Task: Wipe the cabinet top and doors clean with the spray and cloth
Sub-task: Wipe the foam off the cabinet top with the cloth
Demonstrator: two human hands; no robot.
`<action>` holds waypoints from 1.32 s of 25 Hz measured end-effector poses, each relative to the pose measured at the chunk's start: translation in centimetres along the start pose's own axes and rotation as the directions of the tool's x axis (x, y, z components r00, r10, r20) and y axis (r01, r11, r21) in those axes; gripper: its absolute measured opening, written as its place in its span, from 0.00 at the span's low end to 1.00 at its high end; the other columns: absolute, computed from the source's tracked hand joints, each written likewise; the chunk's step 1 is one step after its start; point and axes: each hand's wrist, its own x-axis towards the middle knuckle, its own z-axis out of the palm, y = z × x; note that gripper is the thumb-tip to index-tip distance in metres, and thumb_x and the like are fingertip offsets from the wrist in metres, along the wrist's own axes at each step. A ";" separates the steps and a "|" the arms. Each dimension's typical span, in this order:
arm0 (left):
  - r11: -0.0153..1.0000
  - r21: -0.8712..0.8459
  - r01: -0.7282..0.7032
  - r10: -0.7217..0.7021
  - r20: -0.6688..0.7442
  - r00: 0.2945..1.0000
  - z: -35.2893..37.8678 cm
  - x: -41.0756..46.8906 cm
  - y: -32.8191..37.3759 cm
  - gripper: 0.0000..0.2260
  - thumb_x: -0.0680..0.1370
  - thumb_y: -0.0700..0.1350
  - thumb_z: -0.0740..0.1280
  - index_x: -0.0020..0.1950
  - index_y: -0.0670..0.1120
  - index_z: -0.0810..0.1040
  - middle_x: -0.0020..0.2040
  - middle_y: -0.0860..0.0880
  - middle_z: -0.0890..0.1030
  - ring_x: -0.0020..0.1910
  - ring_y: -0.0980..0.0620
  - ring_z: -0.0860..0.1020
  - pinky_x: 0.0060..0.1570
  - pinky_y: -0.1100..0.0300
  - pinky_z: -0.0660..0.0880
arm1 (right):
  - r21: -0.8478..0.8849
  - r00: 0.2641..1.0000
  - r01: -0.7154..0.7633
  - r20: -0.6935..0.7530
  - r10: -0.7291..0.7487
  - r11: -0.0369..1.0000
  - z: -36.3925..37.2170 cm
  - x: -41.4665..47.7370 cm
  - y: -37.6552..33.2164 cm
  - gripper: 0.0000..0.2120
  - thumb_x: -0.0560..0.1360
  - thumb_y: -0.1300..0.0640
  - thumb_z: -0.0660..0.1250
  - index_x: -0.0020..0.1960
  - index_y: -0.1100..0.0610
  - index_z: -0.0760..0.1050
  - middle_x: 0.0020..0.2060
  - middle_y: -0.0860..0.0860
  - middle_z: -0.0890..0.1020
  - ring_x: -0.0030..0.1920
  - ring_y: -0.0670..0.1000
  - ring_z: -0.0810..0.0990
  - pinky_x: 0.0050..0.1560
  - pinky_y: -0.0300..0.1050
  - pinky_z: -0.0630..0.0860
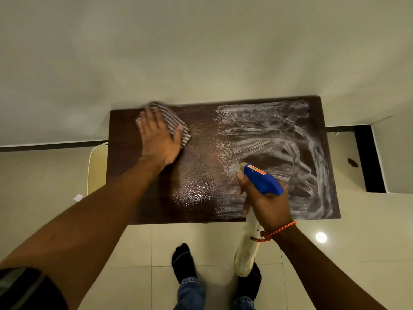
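The cloth (pixel 176 120) is striped and lies on the far left corner of the cabinet top (pixel 125 175), right under the left grip (pixel 159 139). The left grip is a bare hand, and it lies flat on the cloth with its fingers spread out straight. The far edge of the cloth looks blurry. The spray bottle (pixel 261 180) is in the right grip (pixel 266 204), over the front of the cabinet top and well apart from the cloth. The right grip is closed round the neck of the bottle, under its blue head. One finger reaches up the front, by the nozzle. The pale body of the bottle hangs down past the front edge, over the floor (pixel 134 253). The right half of the brown top is covered in white foam streaks (pixel 279 135). The middle is wet with shiny drops (pixel 196 186), and these lie between the two grips. There is an orange string (pixel 277 231) round the right wrist. A pale wall (pixel 201 52) stands behind the cabinet. A cream thing (pixel 96 168) sits just beside its left edge, but I cannot tell what it is. Two feet in black socks (pixel 183 262) stand on the floor tiles in front of the cabinet. A small white scrap (pixel 78 197) lies on the floor to the left.
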 end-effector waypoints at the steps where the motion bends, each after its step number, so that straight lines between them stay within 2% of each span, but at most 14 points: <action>1: 0.997 0.030 -0.071 0.071 0.007 0.997 0.6 -0.2 1.9 0.41 0.83 0.68 0.43 0.82 0.40 0.36 0.82 0.36 0.36 0.81 0.37 0.37 0.80 0.42 0.37 | 0.011 1.000 0.009 -0.005 -0.009 1.000 0.0 0.1 -0.3 0.13 0.73 0.44 0.68 0.45 0.54 0.81 0.33 0.57 0.83 0.22 0.55 0.79 0.26 0.43 0.78; 3: 0.985 0.026 -0.168 0.168 0.022 0.986 1.4 -0.4 5.5 0.39 0.83 0.66 0.44 0.83 0.40 0.35 0.82 0.37 0.36 0.81 0.37 0.37 0.80 0.44 0.37 | 0.012 0.999 0.026 -0.019 -0.026 1.000 -0.1 0.0 -0.6 0.11 0.74 0.45 0.68 0.47 0.52 0.81 0.33 0.56 0.83 0.22 0.57 0.79 0.26 0.43 0.78; 5: 0.977 0.029 -0.210 0.209 0.050 0.977 1.1 -0.6 6.2 0.38 0.84 0.64 0.46 0.82 0.41 0.35 0.83 0.37 0.37 0.82 0.39 0.37 0.80 0.45 0.36 | 0.005 0.999 0.033 -0.030 -0.033 0.999 -0.4 -0.2 -0.5 0.11 0.75 0.47 0.68 0.46 0.55 0.80 0.33 0.56 0.84 0.22 0.57 0.79 0.26 0.41 0.77; 8: 0.915 0.132 -0.382 0.377 0.064 0.924 -0.2 -0.3 1.8 0.35 0.85 0.60 0.46 0.83 0.42 0.36 0.83 0.39 0.37 0.82 0.41 0.37 0.81 0.47 0.38 | -0.029 0.999 0.034 -0.038 -0.035 0.999 -0.6 -0.3 0.0 0.13 0.75 0.47 0.68 0.44 0.58 0.81 0.33 0.56 0.84 0.23 0.55 0.80 0.28 0.42 0.78; 9: 0.903 0.164 -0.398 0.395 0.051 0.917 -0.7 -0.1 -0.6 0.35 0.84 0.59 0.46 0.83 0.42 0.37 0.83 0.39 0.38 0.82 0.41 0.38 0.81 0.48 0.38 | -0.045 0.999 0.035 -0.037 -0.037 0.998 -0.6 -0.4 0.2 0.14 0.76 0.47 0.68 0.43 0.58 0.81 0.33 0.56 0.84 0.23 0.55 0.80 0.29 0.42 0.78; 11: 0.936 0.187 -0.299 0.302 0.014 0.953 -2.0 0.1 -5.6 0.37 0.80 0.57 0.48 0.84 0.41 0.41 0.84 0.38 0.42 0.83 0.41 0.42 0.81 0.49 0.39 | -0.063 0.999 0.036 -0.033 -0.038 0.997 -0.5 -0.4 0.5 0.16 0.76 0.46 0.68 0.41 0.59 0.80 0.33 0.56 0.84 0.23 0.55 0.80 0.29 0.41 0.78; 13: 0.979 0.130 -0.156 0.155 0.016 0.988 -3.3 -0.4 -9.5 0.39 0.78 0.56 0.49 0.83 0.37 0.44 0.83 0.36 0.45 0.83 0.39 0.44 0.81 0.49 0.41 | -0.065 0.999 0.034 -0.025 -0.035 0.997 -0.2 -0.4 0.5 0.16 0.76 0.46 0.68 0.39 0.59 0.79 0.33 0.56 0.84 0.22 0.54 0.79 0.28 0.39 0.76; 15: 0.997 0.054 -0.055 0.055 0.001 0.999 -2.9 -1.3 -10.3 0.39 0.78 0.57 0.49 0.83 0.35 0.45 0.83 0.34 0.46 0.83 0.37 0.45 0.81 0.47 0.42 | -0.041 0.999 0.026 -0.025 -0.028 0.999 0.0 -0.5 0.2 0.16 0.75 0.47 0.68 0.39 0.60 0.79 0.32 0.56 0.83 0.21 0.54 0.78 0.26 0.37 0.75; 17: 1.000 0.023 0.016 -0.014 -0.081 0.997 -1.4 -2.1 -8.1 0.38 0.81 0.59 0.47 0.83 0.35 0.45 0.83 0.34 0.47 0.82 0.36 0.45 0.81 0.44 0.43 | -0.012 0.999 0.023 -0.025 -0.023 1.000 0.1 -0.6 0.1 0.14 0.76 0.48 0.68 0.41 0.59 0.79 0.33 0.57 0.83 0.21 0.57 0.79 0.26 0.39 0.76; 20: 1.000 0.016 -0.015 0.017 -0.113 0.993 0.9 -2.9 -1.8 0.34 0.85 0.57 0.45 0.83 0.37 0.42 0.83 0.35 0.45 0.82 0.37 0.43 0.81 0.43 0.41 | 0.010 1.000 0.023 -0.015 -0.023 1.000 -0.4 -0.8 0.2 0.10 0.76 0.48 0.69 0.47 0.55 0.81 0.34 0.58 0.84 0.23 0.62 0.79 0.27 0.47 0.79; 22: 0.999 0.010 -0.045 0.046 -0.095 0.994 2.0 -3.0 2.8 0.32 0.86 0.56 0.45 0.83 0.38 0.39 0.83 0.37 0.42 0.82 0.38 0.41 0.81 0.44 0.41 | -0.003 1.000 0.029 -0.005 -0.029 1.000 -1.0 -1.1 0.3 0.11 0.75 0.46 0.68 0.46 0.54 0.81 0.34 0.57 0.84 0.22 0.61 0.79 0.29 0.51 0.80; 26: 0.992 0.009 -0.124 0.125 -0.059 0.990 3.2 -2.7 8.7 0.32 0.86 0.55 0.46 0.83 0.39 0.39 0.83 0.37 0.42 0.82 0.39 0.41 0.80 0.47 0.38 | -0.048 0.999 0.028 -0.042 -0.030 0.998 -2.2 -1.7 0.4 0.14 0.75 0.47 0.68 0.40 0.57 0.80 0.31 0.54 0.83 0.21 0.55 0.79 0.28 0.38 0.76; 30: 0.981 0.039 -0.191 0.192 -0.020 0.981 2.1 -2.2 6.1 0.32 0.86 0.55 0.46 0.83 0.39 0.39 0.83 0.38 0.41 0.82 0.39 0.40 0.81 0.48 0.39 | -0.044 0.999 0.018 -0.037 -0.019 0.999 -2.8 -2.2 0.2 0.14 0.75 0.47 0.68 0.39 0.58 0.79 0.30 0.52 0.82 0.21 0.54 0.78 0.28 0.35 0.75; 33: 0.991 0.057 -0.118 0.121 -0.053 0.991 1.1 -1.3 -0.2 0.32 0.86 0.56 0.46 0.83 0.38 0.39 0.83 0.36 0.42 0.82 0.37 0.41 0.81 0.45 0.41 | -0.052 0.999 0.021 -0.030 -0.023 0.998 -2.8 -2.3 0.3 0.16 0.75 0.47 0.67 0.40 0.59 0.79 0.32 0.54 0.83 0.21 0.56 0.79 0.28 0.37 0.76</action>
